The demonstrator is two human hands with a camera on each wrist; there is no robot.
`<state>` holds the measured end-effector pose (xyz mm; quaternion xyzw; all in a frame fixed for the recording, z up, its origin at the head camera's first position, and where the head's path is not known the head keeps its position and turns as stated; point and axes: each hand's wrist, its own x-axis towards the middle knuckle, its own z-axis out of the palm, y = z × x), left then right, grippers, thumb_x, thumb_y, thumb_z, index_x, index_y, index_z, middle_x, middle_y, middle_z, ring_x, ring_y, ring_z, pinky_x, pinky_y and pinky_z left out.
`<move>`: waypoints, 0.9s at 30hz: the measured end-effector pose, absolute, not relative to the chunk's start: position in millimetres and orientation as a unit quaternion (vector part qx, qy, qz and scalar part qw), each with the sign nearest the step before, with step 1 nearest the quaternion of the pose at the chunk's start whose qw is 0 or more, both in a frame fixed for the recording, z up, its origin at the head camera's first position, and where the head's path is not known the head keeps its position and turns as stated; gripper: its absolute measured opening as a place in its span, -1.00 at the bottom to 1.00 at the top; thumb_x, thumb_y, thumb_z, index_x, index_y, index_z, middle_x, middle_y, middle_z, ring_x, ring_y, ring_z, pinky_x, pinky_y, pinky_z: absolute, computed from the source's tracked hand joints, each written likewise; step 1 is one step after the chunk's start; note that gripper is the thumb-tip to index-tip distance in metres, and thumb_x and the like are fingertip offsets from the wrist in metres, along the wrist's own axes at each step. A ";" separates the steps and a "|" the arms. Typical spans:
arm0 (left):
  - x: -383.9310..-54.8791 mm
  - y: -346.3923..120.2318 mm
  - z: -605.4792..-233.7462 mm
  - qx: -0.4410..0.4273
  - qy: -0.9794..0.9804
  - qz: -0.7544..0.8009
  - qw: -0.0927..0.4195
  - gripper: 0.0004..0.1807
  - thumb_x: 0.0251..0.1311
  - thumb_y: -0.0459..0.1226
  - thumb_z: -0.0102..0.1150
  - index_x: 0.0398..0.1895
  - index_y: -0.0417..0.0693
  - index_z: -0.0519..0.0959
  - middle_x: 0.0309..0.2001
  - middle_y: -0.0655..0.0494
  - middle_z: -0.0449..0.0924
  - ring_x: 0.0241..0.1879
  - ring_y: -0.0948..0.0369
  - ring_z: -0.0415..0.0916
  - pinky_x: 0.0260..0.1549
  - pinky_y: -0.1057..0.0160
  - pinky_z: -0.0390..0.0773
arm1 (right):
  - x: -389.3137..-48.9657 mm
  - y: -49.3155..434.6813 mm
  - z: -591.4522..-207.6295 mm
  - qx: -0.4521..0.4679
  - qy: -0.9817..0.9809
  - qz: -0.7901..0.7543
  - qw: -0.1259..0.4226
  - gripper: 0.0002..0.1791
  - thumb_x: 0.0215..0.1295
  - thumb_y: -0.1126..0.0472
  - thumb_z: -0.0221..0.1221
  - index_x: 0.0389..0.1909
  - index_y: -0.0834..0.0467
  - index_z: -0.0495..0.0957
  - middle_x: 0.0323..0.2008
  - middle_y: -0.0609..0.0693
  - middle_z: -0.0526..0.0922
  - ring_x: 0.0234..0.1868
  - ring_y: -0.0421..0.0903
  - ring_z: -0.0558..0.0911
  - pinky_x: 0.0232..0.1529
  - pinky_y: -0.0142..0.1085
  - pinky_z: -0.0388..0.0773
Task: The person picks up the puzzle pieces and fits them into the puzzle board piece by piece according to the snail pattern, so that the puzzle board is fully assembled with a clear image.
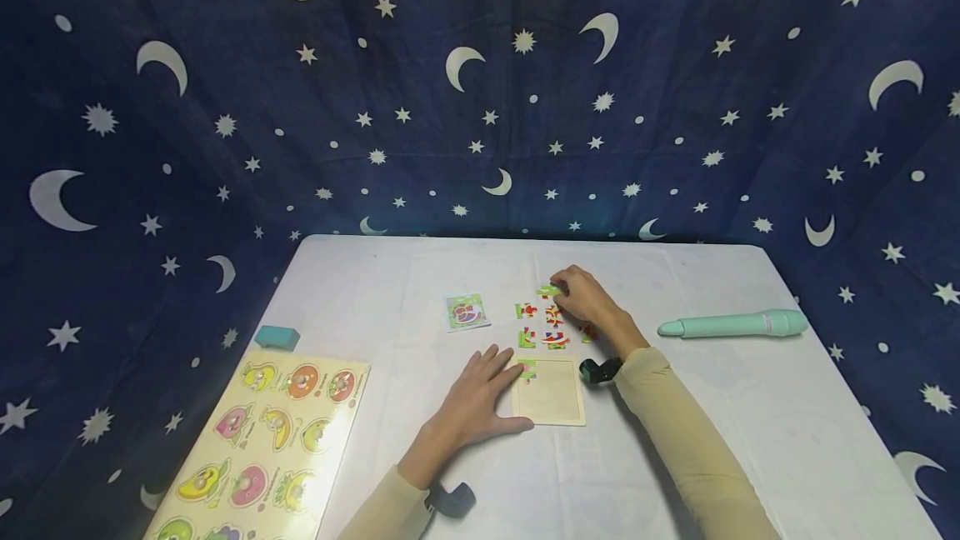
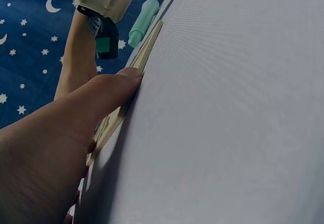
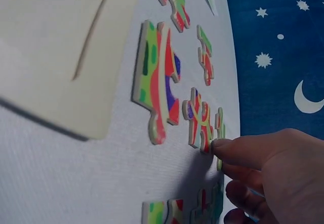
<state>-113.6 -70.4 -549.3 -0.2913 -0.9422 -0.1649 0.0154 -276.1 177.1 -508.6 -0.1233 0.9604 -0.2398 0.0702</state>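
My left hand [image 1: 474, 398] lies spread with straight fingers at the left side of a shallow wooden puzzle tray [image 1: 558, 398]. Its thumb [image 2: 129, 77] touches the tray's near edge, and the index fingertip is at the upper left corner. One green puzzle piece [image 1: 528, 369] sits in that corner. Beyond the tray my right hand [image 1: 588, 294] pinches the farthest green-edged puzzle piece [image 3: 219, 120] between thumb and finger, at table height. Several loose red, green and white pieces, among them a long edge piece [image 3: 157, 77], lie between tray and hand; the right forearm partly hides others.
A small picture card [image 1: 467, 312] lies left of the loose pieces. At the left are a fruit peg board [image 1: 352, 357] and a teal block [image 1: 277, 337]. A mint-green pen-shaped tube [image 1: 731, 324] lies at the right. A star-patterned curtain [image 1: 420, 182] hangs behind the white table.
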 end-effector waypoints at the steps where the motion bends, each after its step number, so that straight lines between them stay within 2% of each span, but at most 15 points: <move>1: -113.7 -70.4 -549.3 -0.292 -0.942 -0.165 0.016 -0.06 0.06 0.43 0.14 0.44 0.16 0.39 0.53 0.10 0.23 0.58 0.03 0.06 0.56 0.01 0.11 | -276.1 177.4 -509.2 -0.125 0.961 -0.238 0.070 -0.55 0.32 0.24 0.21 0.21 0.29 0.54 0.14 0.21 0.56 0.23 0.15 0.53 0.38 0.06 0.42; 13: -114.1 -70.7 -549.5 -0.291 -0.942 -0.167 0.019 -0.06 0.05 0.43 0.16 0.44 0.15 0.40 0.53 0.10 0.24 0.57 0.03 0.07 0.56 0.00 0.11 | -278.8 174.4 -509.2 -0.122 0.963 -0.224 0.089 -0.54 0.37 0.26 0.20 0.26 0.27 0.51 0.04 0.18 0.58 0.04 0.07 0.55 0.27 0.01 0.52; 21: -113.9 -71.3 -550.1 -0.292 -0.942 -0.164 0.019 -0.05 0.05 0.43 0.15 0.44 0.15 0.40 0.52 0.09 0.25 0.57 0.03 0.08 0.56 0.00 0.13 | -281.1 172.8 -508.0 -0.115 0.960 -0.230 0.110 -0.62 0.37 0.29 0.20 0.17 0.29 0.57 0.01 0.21 0.57 -0.01 0.06 0.54 0.22 0.00 0.54; 27: -114.2 -71.0 -550.3 -0.291 -0.942 -0.165 0.019 -0.06 0.05 0.43 0.16 0.44 0.16 0.40 0.52 0.10 0.25 0.57 0.03 0.08 0.56 0.00 0.12 | -282.0 172.4 -506.2 -0.109 0.960 -0.234 0.109 -0.64 0.37 0.29 0.18 0.15 0.30 0.54 -0.04 0.18 0.50 -0.08 0.02 0.48 0.10 -0.05 0.54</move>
